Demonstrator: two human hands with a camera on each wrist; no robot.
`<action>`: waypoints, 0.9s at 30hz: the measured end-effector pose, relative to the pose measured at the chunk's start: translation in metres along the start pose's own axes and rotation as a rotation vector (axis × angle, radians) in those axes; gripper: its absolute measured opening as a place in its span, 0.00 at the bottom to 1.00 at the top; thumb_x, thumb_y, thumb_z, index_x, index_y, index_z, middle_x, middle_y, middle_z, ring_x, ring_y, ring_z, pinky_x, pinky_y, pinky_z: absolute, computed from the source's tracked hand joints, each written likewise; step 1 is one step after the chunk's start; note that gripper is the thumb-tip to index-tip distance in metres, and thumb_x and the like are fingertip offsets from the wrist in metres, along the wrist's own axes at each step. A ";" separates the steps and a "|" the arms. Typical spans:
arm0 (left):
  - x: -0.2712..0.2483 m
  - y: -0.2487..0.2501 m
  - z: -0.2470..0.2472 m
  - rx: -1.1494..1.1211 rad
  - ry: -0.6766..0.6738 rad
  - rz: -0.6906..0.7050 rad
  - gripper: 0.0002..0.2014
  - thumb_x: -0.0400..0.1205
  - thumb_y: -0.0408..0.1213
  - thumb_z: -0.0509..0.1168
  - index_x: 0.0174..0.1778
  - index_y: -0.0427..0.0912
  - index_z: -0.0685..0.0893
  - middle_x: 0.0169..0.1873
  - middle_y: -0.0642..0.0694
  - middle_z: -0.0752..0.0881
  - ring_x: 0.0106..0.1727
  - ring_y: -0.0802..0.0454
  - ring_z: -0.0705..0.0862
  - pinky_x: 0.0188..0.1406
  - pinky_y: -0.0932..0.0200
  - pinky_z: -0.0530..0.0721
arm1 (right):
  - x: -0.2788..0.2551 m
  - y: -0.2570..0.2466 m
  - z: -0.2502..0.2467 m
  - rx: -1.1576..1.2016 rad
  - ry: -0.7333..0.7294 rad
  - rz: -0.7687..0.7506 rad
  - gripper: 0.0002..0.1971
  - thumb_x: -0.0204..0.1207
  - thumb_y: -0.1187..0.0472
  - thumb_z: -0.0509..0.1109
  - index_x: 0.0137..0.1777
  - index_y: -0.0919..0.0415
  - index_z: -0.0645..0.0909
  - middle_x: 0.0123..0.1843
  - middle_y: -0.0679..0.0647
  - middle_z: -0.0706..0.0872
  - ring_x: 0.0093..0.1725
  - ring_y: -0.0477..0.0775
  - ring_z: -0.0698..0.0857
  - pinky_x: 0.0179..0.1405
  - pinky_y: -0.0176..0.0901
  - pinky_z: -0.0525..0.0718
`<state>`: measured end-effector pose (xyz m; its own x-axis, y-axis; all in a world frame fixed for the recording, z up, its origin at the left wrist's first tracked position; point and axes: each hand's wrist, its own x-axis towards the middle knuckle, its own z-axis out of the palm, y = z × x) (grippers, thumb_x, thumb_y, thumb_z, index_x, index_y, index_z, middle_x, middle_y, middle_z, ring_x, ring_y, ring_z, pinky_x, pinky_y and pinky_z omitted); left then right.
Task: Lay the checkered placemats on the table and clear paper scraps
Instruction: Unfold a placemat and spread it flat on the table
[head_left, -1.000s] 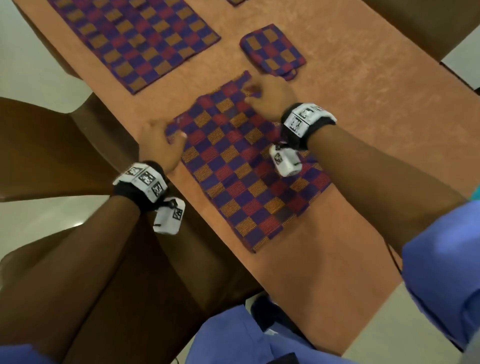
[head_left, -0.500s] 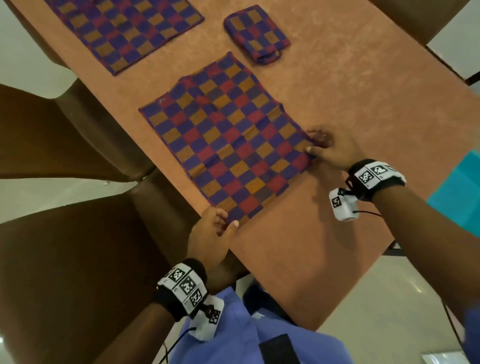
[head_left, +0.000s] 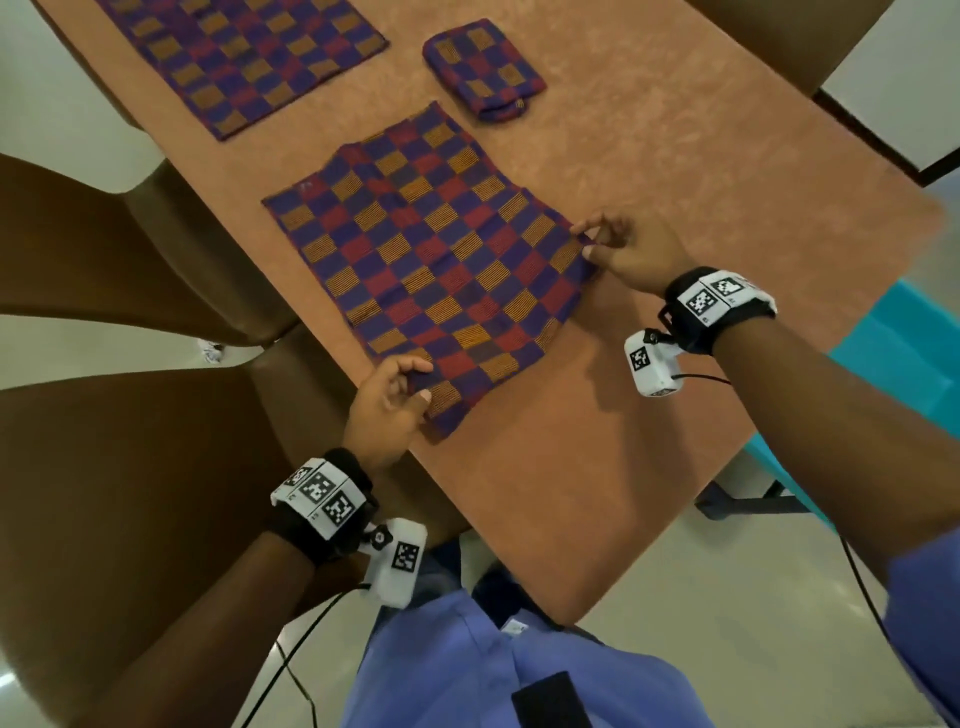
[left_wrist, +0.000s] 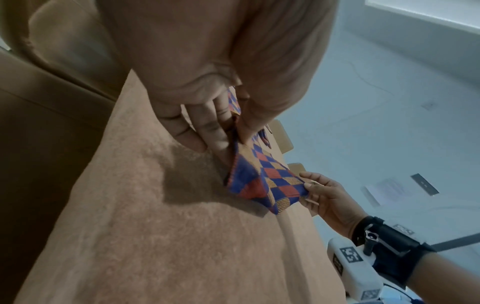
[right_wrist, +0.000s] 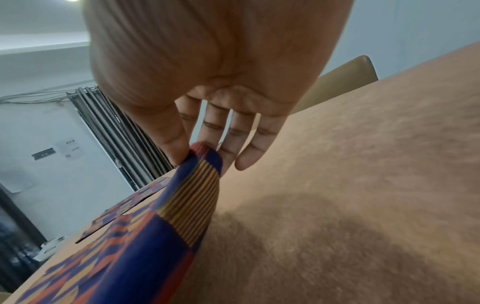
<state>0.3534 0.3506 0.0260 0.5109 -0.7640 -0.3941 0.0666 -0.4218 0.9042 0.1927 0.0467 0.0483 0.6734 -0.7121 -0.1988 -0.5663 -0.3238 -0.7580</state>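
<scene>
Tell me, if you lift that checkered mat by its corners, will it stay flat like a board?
Probably not. The mat bends up where the right hand pinches its corner, so it looks floppy. The left hand lifts another corner with fingertips only, so it's likely light.

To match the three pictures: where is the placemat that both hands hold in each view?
Head: placemat at centre, flat on the table.
Left wrist: centre-right, corner lifted.
Right wrist: lower left.
Shared landmark: the right hand pinching its corner, also seen from the left wrist.

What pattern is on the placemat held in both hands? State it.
The placemat has a checkerboard of blue, red and orange-striped squares, clearest in the head view.
</scene>
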 end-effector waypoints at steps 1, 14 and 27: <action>-0.001 0.001 0.002 -0.044 0.015 -0.033 0.12 0.82 0.21 0.60 0.57 0.39 0.78 0.49 0.42 0.82 0.48 0.50 0.83 0.40 0.59 0.85 | 0.000 -0.002 -0.002 -0.008 0.007 0.006 0.11 0.77 0.67 0.70 0.56 0.55 0.84 0.39 0.63 0.86 0.41 0.55 0.86 0.45 0.46 0.84; -0.027 -0.005 0.031 -0.132 -0.022 -0.298 0.09 0.82 0.20 0.62 0.54 0.35 0.81 0.39 0.40 0.86 0.26 0.53 0.88 0.31 0.63 0.89 | -0.038 0.025 -0.004 0.044 -0.126 0.186 0.18 0.74 0.65 0.75 0.62 0.48 0.80 0.48 0.60 0.91 0.48 0.58 0.91 0.51 0.52 0.89; -0.046 -0.016 0.062 0.186 -0.426 -0.291 0.10 0.81 0.26 0.66 0.57 0.40 0.82 0.22 0.49 0.85 0.30 0.50 0.90 0.46 0.48 0.91 | -0.074 0.075 -0.013 -0.222 -0.076 0.274 0.16 0.74 0.58 0.76 0.62 0.50 0.81 0.45 0.55 0.83 0.48 0.60 0.85 0.44 0.44 0.77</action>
<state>0.2753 0.3622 0.0193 0.0991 -0.7169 -0.6901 -0.0193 -0.6948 0.7190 0.0947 0.0671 0.0140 0.5108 -0.7453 -0.4284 -0.8146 -0.2605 -0.5182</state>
